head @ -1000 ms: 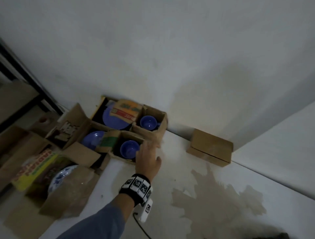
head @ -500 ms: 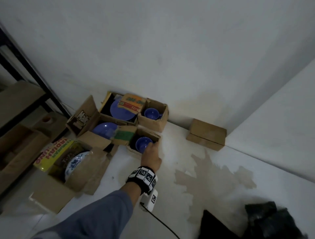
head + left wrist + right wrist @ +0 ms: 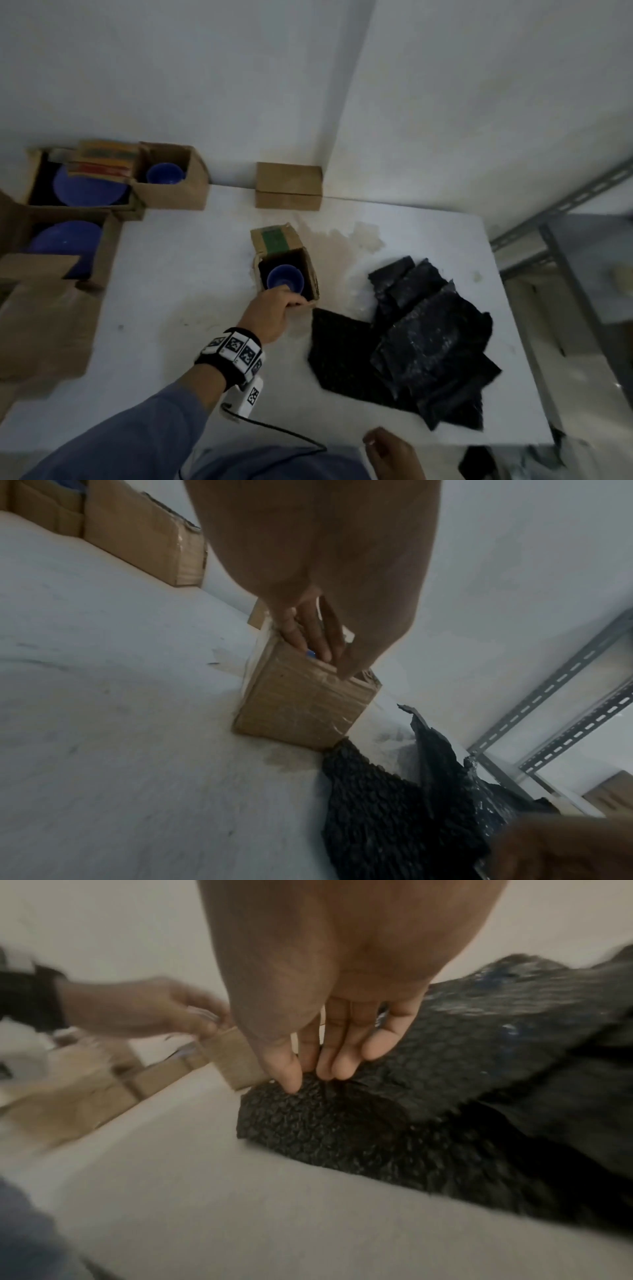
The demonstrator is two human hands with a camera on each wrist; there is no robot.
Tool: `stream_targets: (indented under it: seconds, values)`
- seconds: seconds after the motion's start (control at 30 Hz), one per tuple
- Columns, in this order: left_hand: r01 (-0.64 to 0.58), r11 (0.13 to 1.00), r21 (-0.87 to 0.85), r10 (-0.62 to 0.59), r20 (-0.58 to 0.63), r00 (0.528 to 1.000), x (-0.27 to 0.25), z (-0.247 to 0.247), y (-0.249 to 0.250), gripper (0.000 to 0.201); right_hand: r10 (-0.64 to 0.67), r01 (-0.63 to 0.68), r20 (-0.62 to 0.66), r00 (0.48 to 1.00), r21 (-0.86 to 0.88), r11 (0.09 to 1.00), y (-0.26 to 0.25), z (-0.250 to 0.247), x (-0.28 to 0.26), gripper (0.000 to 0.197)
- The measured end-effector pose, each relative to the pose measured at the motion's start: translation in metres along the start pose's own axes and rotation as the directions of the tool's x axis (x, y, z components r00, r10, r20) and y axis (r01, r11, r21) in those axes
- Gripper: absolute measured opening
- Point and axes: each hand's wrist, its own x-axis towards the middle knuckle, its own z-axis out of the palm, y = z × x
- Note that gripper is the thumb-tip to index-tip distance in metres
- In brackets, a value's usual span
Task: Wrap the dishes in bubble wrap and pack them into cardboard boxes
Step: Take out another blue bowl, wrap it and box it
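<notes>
A small open cardboard box [image 3: 310,270] with a green-taped flap stands mid-table and holds a blue bowl [image 3: 285,279]. My left hand [image 3: 274,315] grips the box's near rim, fingers hooked inside and thumb outside. The left wrist view shows those fingers [image 3: 308,639] curled over the box [image 3: 301,704] edge. Black bubble wrap [image 3: 428,342] lies in a loose heap just right of the box. My right hand [image 3: 390,452] hovers at the table's front edge. In the right wrist view its fingers [image 3: 342,1056] are straight and hold nothing, above the bubble wrap [image 3: 445,1091].
Open boxes with blue plates [image 3: 89,185] and another blue bowl [image 3: 168,174] crowd the back left. A closed box [image 3: 289,186] sits against the wall. A large brown box [image 3: 44,325] stands at the left. A metal rack [image 3: 565,212] stands right of the table.
My left hand took hold of the small box's rim and dragged it out of the cluster toward the table's middle. The view swung right, bringing the bubble wrap and my right hand into sight.
</notes>
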Motion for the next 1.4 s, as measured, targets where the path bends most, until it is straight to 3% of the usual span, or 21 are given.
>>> stream_targets:
  seconds: [0.07,0.2,0.27,0.37,0.47,0.5,0.57,0.63,0.7,0.77,0.83,0.93,1.0,1.03,1.1,1.13,1.2,1.27,1.4]
  values:
    - [-0.039,0.999,0.008,0.039,0.019,0.999,-0.002,0.007,0.008,0.046,-0.062,0.070,0.104,0.993,-0.075,0.995,-0.010,-0.028,0.015,0.020]
    - [-0.061,0.998,0.020,0.061,-0.014,0.998,-0.009,0.018,0.010,0.042,-0.211,0.231,0.118,0.970,-0.192,0.954,-0.024,-0.060,0.048,0.014]
    - [-0.047,0.999,-0.021,0.045,-0.080,0.996,-0.015,0.025,0.012,0.038,-0.351,0.370,0.117,0.929,-0.270,0.889,-0.035,-0.065,0.062,0.019]
    - [-0.101,0.995,0.011,0.101,-0.230,0.968,-0.030,0.032,0.022,0.029,-0.499,0.557,0.256,0.828,-0.471,0.684,-0.053,-0.066,0.085,0.039]
    - [-0.171,0.977,0.130,0.202,-0.280,0.938,-0.049,0.039,0.031,0.024,-0.514,0.661,0.442,0.735,-0.635,0.399,-0.067,-0.052,0.100,0.061]
    - [-0.155,0.980,0.126,0.183,-0.259,0.948,-0.055,0.043,0.031,0.023,-0.503,0.671,0.473,0.723,-0.652,0.352,-0.068,-0.048,0.104,0.065]
    - [-0.029,0.999,0.021,0.031,-0.142,0.989,-0.063,0.054,0.031,0.025,-0.498,0.678,0.496,0.711,-0.672,0.299,-0.069,-0.043,0.107,0.059]
    - [0.150,0.985,-0.089,-0.149,0.020,0.989,-0.066,0.064,0.032,0.027,-0.559,0.680,0.463,0.688,-0.681,0.272,-0.068,-0.041,0.109,0.036]
    - [0.369,0.914,-0.168,-0.343,0.165,0.925,-0.062,0.073,0.034,0.039,-0.647,0.708,0.410,0.642,-0.641,0.296,-0.066,-0.042,0.112,0.017]
    - [0.516,0.813,-0.270,-0.454,0.263,0.851,-0.054,0.082,0.038,0.055,-0.740,0.774,0.367,0.564,-0.546,0.319,-0.060,-0.044,0.113,0.009]
    - [0.516,0.774,-0.367,-0.453,0.248,0.856,-0.048,0.090,0.043,0.059,-0.801,0.835,0.347,0.488,-0.453,0.312,-0.053,-0.047,0.113,0.014]
    - [0.354,0.853,-0.383,-0.326,0.139,0.935,-0.038,0.090,0.059,0.043,-0.868,0.879,0.266,0.420,-0.357,0.316,-0.051,-0.062,0.112,0.013]
    - [0.216,0.899,-0.382,-0.206,0.067,0.976,-0.028,0.083,0.073,0.034,-0.878,0.864,0.154,0.453,-0.317,0.390,-0.052,-0.078,0.112,0.017]
    - [0.135,0.915,-0.380,-0.134,0.030,0.991,-0.024,0.077,0.079,0.034,-0.863,0.837,0.086,0.498,-0.309,0.452,-0.052,-0.087,0.115,0.022]
    - [0.005,0.941,-0.337,-0.016,-0.028,0.999,-0.018,0.061,0.089,0.036,-0.770,0.733,0.015,0.637,-0.322,0.600,-0.050,-0.105,0.121,0.042]
    - [-0.035,0.953,-0.302,0.022,-0.045,0.999,-0.014,0.051,0.091,0.038,-0.708,0.672,0.038,0.705,-0.356,0.649,-0.048,-0.111,0.127,0.056]
    - [-0.062,0.972,-0.226,0.047,-0.070,0.996,-0.006,0.030,0.091,0.044,-0.586,0.575,0.153,0.796,-0.494,0.652,-0.041,-0.120,0.139,0.078]
    - [-0.071,0.982,-0.174,0.053,-0.106,0.993,0.005,0.008,0.090,0.049,-0.489,0.507,0.219,0.844,-0.622,0.597,-0.036,-0.122,0.149,0.082]
    - [-0.045,0.994,-0.103,0.017,-0.259,0.966,0.021,-0.034,0.089,0.051,-0.389,0.356,0.121,0.913,-0.700,0.619,-0.040,-0.120,0.163,0.084]
